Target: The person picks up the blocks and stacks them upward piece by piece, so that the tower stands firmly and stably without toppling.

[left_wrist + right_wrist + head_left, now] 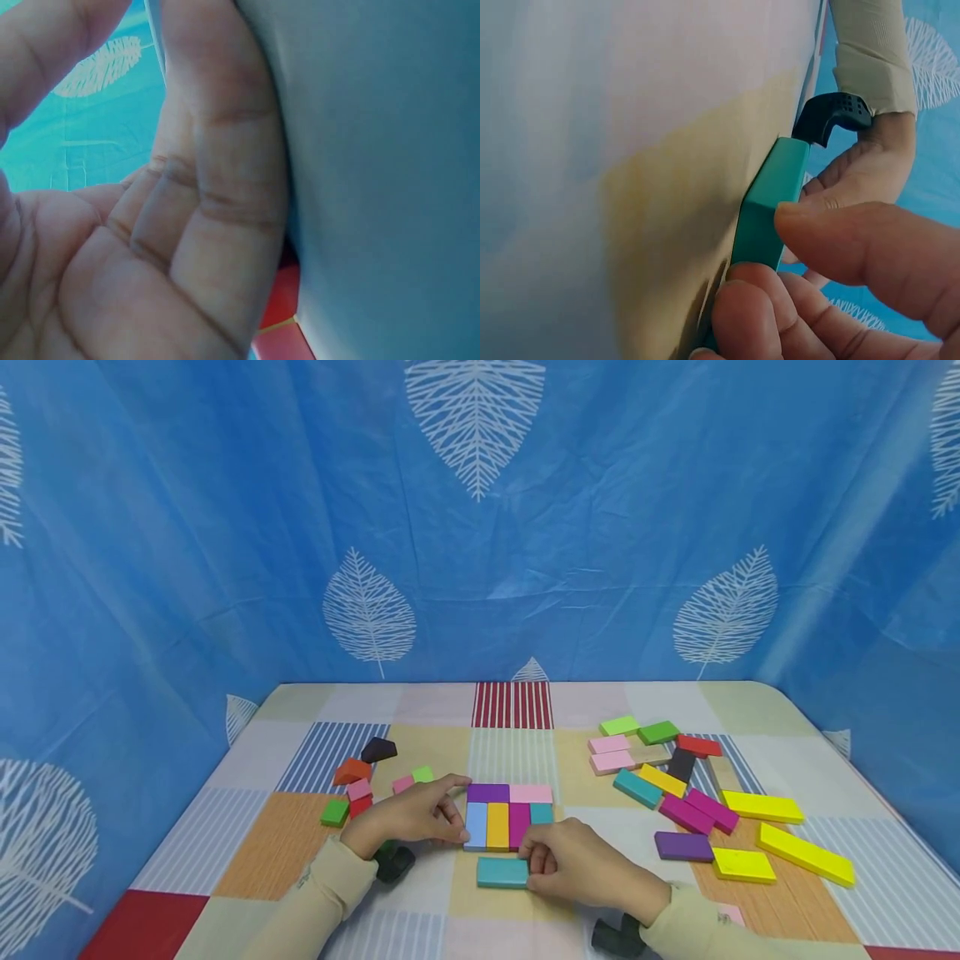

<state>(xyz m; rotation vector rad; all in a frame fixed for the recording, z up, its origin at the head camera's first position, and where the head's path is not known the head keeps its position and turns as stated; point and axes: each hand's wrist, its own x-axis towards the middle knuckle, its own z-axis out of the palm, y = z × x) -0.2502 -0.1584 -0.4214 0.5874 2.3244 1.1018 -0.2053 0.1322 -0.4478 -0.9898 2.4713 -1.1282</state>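
A flat group of blocks lies mid-table: a purple block [487, 793] and a pink block [531, 793] end to end, with light blue [476, 825], orange [497, 825], magenta [519, 825] and teal upright strips below them. My left hand [420, 812] is at the group's left side, fingertips at the purple and light blue blocks. Its fingers look relaxed in the left wrist view. My right hand [577, 864] pinches the right end of a separate teal block [501, 872], just below the group. In the right wrist view, the thumb presses this teal block [769, 195]; some fingertips are hidden.
Loose blocks spread at right, including yellow ones [806, 854], a purple block [683, 847] and magenta ones [686, 815]. Left of the group are a black piece [378, 749], an orange piece [352, 772] and a green block [334, 812]. A blue leaf-patterned curtain [525, 568] stands behind the table.
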